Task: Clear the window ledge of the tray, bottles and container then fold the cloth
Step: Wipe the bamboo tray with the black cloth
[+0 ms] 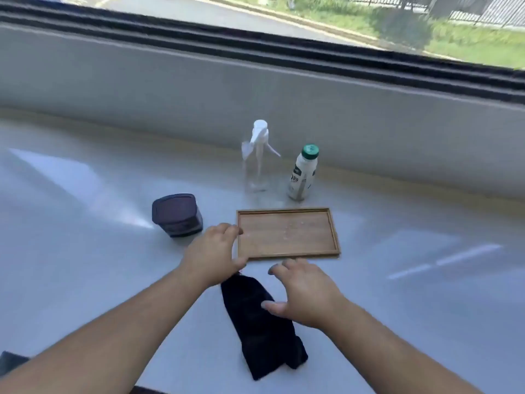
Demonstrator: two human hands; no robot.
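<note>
A shallow wooden tray [288, 234] lies flat on the white ledge [85, 265]. Behind it stand a clear spray bottle [257, 157] with a white trigger head and a white bottle [303, 173] with a green cap. A dark lidded container [177, 215] sits left of the tray. A black cloth [262, 322] lies crumpled in front of the tray. My left hand [214, 253] hovers at the tray's left edge with its fingers spread, its thumb near the cloth's top corner. My right hand [305, 291] is spread just below the tray's front edge, over the cloth's right side.
The ledge ends at a grey upstand [255, 103] under the dark window frame [284, 52]. A dark object [11, 361] shows at the bottom left corner. Bright sun patches fall across the ledge on both sides.
</note>
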